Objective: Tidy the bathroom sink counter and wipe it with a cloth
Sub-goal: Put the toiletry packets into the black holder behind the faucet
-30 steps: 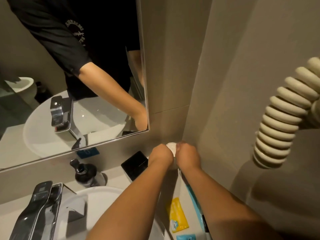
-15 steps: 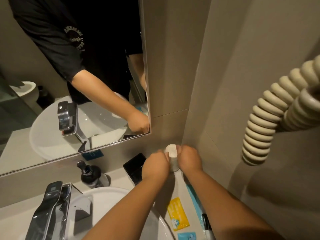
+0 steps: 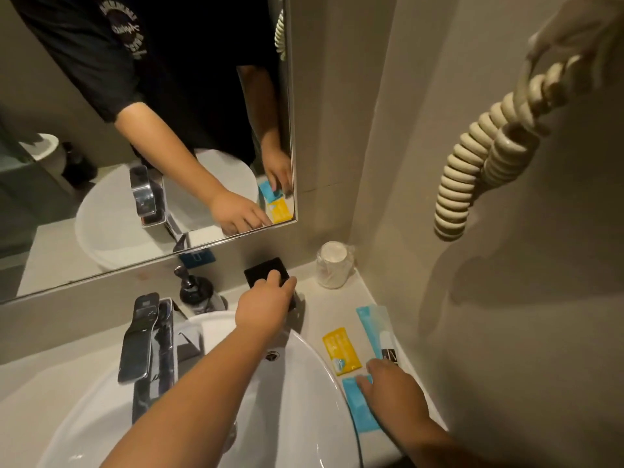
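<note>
On the worktop [image 3: 324, 309] right of the basin [image 3: 304, 400]: left hand [image 3: 266, 305] fingers spread on black box [image 3: 266, 271], rigid; right hand [image 3: 395, 390] fingers flat on blue sachet [image 3: 354, 400], light, slippery, best pinched by an edge.

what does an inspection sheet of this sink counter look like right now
surface: pale counter, no cloth seen
job's things: wrapped cup upright in the corner; black box by the mirror; yellow sachet and blue packets lying flat on the right
clutter: soap pump bottle behind the faucet
hands: left hand on the black box; right hand on a blue sachet
cables: coiled cream cord hanging on the right wall
surroundings: white basin, mirror
</note>
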A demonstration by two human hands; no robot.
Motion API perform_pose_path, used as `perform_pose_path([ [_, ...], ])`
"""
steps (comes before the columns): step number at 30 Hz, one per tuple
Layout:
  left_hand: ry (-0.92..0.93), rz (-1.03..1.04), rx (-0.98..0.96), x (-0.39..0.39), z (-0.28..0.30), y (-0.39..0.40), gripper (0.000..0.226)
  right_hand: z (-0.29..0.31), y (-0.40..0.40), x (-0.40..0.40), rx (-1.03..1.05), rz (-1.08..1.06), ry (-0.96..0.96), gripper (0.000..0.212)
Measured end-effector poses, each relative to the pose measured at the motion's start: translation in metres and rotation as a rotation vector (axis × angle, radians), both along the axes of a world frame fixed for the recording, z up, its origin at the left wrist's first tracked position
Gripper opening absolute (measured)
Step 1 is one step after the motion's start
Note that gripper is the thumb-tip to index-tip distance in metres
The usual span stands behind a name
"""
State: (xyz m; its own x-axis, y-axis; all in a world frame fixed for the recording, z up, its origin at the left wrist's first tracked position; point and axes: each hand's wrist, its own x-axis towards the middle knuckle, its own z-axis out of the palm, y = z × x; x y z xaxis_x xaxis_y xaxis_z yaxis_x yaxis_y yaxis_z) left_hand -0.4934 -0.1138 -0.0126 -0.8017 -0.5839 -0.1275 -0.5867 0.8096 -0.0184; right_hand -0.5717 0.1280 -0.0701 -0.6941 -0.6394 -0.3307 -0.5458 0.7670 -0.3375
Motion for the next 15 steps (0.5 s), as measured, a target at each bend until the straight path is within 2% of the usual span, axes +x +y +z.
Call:
perform_pose_path([
  [3,0.039,-0.009,-0.024,0.001,-0.002,0.006,0.077,-0.005,0.008,0.016,0.133,0.014,-0.040,0.034],
  [5,0.096,-0.028,-0.041,0.004,-0.002,0.016,0.076,-0.005,0.006,0.020,0.136,0.001,-0.074,0.034],
  [8,0.296,-0.036,-0.024,0.022,-0.011,0.038,0.045,0.001,-0.003,0.009,0.021,-0.086,-0.190,0.028],
  [10,0.364,-0.014,0.010,0.042,-0.027,0.049,0.036,0.010,-0.012,-0.006,-0.089,-0.165,-0.267,0.025],
  [15,0.169,0.043,0.018,0.076,-0.057,0.049,0.060,0.018,-0.054,-0.025,-0.204,-0.205,-0.282,0.039],
])
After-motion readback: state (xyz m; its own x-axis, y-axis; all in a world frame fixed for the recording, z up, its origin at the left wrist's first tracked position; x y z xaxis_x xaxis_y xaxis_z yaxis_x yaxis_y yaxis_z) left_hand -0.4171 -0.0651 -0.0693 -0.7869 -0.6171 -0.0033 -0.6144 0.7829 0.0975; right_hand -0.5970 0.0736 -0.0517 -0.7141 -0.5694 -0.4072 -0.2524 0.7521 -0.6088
